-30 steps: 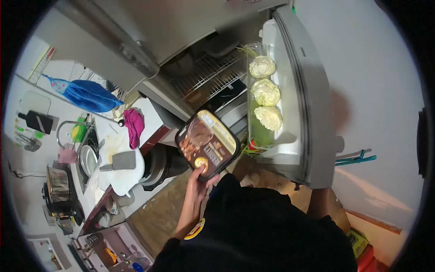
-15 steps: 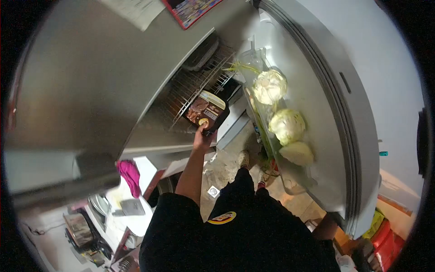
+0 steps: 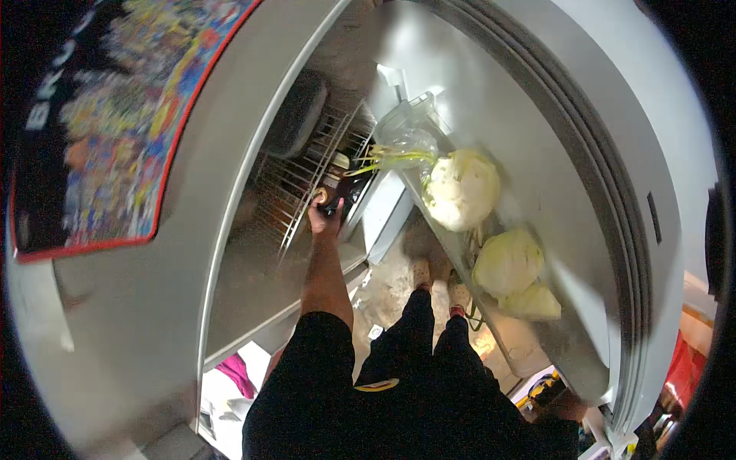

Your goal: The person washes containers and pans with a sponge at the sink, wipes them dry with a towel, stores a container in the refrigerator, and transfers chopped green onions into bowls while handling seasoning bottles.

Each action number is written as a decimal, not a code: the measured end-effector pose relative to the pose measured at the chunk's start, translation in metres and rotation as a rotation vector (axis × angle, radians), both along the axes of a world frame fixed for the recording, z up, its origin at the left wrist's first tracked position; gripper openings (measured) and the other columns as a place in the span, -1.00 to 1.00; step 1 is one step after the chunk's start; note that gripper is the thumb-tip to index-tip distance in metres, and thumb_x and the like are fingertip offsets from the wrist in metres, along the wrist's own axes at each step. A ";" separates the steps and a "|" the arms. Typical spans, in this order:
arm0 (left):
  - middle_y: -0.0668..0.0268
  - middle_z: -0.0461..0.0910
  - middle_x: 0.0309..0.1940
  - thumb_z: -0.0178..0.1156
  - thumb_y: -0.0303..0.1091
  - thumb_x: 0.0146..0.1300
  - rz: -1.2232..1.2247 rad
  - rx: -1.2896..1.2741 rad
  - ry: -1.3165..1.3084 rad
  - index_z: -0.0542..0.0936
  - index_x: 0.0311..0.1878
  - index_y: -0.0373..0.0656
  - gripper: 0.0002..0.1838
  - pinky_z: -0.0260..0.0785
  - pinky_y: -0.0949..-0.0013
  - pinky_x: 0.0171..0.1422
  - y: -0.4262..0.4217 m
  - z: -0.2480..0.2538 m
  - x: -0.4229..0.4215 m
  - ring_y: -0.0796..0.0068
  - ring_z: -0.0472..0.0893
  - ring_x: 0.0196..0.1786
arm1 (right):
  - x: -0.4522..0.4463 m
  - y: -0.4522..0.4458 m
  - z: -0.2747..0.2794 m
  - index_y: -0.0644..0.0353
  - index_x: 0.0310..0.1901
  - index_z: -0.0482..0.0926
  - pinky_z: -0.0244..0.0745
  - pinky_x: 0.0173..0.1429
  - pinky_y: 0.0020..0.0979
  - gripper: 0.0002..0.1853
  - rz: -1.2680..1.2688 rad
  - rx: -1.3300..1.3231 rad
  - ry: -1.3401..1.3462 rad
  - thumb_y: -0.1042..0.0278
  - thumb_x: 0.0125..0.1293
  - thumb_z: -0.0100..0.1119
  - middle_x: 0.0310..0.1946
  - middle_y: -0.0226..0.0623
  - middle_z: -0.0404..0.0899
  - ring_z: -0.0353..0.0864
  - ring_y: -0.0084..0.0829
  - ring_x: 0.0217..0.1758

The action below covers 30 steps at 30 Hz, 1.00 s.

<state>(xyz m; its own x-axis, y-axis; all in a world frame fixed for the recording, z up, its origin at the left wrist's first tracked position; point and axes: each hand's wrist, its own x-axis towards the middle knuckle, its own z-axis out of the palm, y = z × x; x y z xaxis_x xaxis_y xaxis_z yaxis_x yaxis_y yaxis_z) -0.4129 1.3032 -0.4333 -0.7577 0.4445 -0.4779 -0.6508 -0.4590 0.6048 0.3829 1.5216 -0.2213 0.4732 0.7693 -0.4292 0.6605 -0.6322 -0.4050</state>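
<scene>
My left hand [image 3: 326, 218] reaches into the open fridge, its fingers closed around the near end of a dark brown ice cream tub [image 3: 332, 182]. Part of the tub is below a wire rack [image 3: 295, 198], which hides some of it. At the lower right, my right forearm [image 3: 561, 406] reaches the lower edge of the open fridge door [image 3: 571, 253]; the fingers are hidden. Several pale cabbages or cabbage pieces [image 3: 461, 189] stand in the door shelf, with green stalks in a clear bag [image 3: 410, 146] beside them.
A dark rounded container [image 3: 297, 115] rests on the upper rack. A colourful red-edged panel [image 3: 123, 138] hangs on the fridge's outer face. Below are the floor [image 3: 383, 299] and my feet. A magenta cloth [image 3: 238, 376] lies at the lower left.
The tub and my left hand have gone deeper into the fridge, the tub now partly under the rack. My view has moved closer, so the door, cabbages and red-edged panel look larger.
</scene>
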 end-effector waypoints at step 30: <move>0.07 0.23 0.16 0.23 -0.30 -0.02 -0.130 -0.961 1.774 0.36 0.20 0.07 -0.39 0.12 0.02 0.27 0.163 0.364 0.131 -0.06 0.21 0.19 | -0.380 -0.057 0.203 0.16 -0.06 0.48 0.38 0.07 -0.31 -0.74 1.818 0.145 0.792 0.40 0.19 0.11 -0.11 -0.15 0.44 0.46 -0.23 -0.05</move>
<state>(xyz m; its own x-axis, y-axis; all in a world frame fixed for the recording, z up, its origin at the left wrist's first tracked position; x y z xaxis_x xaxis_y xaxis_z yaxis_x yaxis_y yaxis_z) -0.2816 1.4658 -0.0689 -0.5542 0.6294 0.5447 0.8252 0.3299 0.4584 0.0026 1.4644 -0.0182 -0.9964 0.0837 -0.0132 0.0545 0.5140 -0.8561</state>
